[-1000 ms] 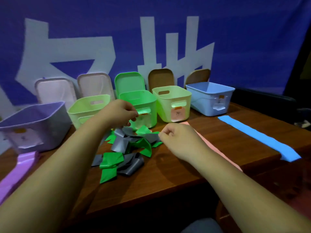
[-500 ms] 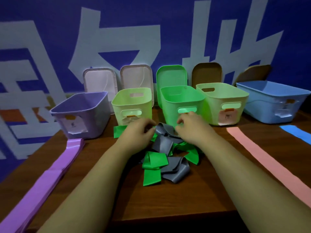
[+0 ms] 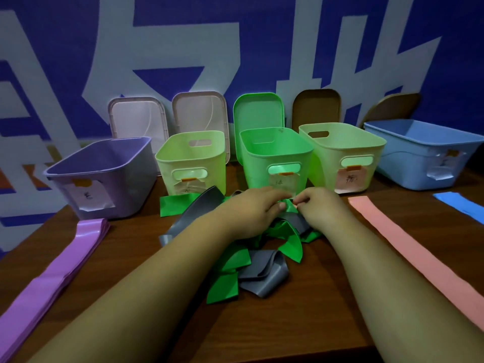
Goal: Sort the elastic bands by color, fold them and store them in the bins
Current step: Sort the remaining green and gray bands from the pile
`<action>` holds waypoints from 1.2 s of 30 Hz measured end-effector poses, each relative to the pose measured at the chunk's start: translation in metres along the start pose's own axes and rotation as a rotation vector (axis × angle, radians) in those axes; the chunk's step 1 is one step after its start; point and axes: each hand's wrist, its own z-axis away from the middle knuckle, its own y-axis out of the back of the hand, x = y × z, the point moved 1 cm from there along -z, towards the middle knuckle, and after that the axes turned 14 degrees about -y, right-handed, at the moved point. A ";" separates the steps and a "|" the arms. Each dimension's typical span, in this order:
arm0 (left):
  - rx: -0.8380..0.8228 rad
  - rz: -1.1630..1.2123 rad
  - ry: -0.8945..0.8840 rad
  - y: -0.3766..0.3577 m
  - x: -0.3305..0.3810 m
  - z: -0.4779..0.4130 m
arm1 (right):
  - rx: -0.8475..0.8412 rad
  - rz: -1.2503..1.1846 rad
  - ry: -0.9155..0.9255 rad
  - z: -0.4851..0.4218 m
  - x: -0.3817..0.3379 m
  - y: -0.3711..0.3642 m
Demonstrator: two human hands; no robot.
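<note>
Fingers (image 3: 303,199) of the right hand (image 3: 320,210) are curled tight, and it looks like they're pinching the top end of a green band (image 3: 291,211) just in front of the green bin (image 3: 262,163). The left hand (image 3: 248,212) reaches in from the other side, and its fingers (image 3: 272,195) lie fairly straight, with the thumb tucked under. They meet the right ones at the same spot, but I honestly can't tell if they've got hold of anything or are just resting on the heap.

The heap is a tangle of green bands and grey bands (image 3: 264,279), sitting on the tabletop (image 3: 301,323) right in front of the green bin and spilling away from it toward the person. The pinched band seems to run that way too — long axis from the bin back to the near edge, so most of it lies below the fingers and under the wrists.

Both forearms come in from the near edge, converging on the bin, backs of the hands up. Neither is really closer, though the right one has the clearer grip.

My guess is that the next bit is pulling that green strip up and out. Since it's woven through the grey, the left hand probably has to pin the heap down.

Already laid out flat are a purple band (image 3: 65,263) off to the left of the bin and a pink band (image 3: 408,252) to its right.
</note>
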 end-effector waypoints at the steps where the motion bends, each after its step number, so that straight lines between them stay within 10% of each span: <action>1: 0.013 0.006 0.005 -0.006 -0.003 0.001 | -0.009 -0.004 0.006 0.000 -0.001 -0.001; 36: 0.204 -0.201 0.072 -0.002 0.000 0.019 | 0.368 -1.043 0.269 0.036 -0.020 0.030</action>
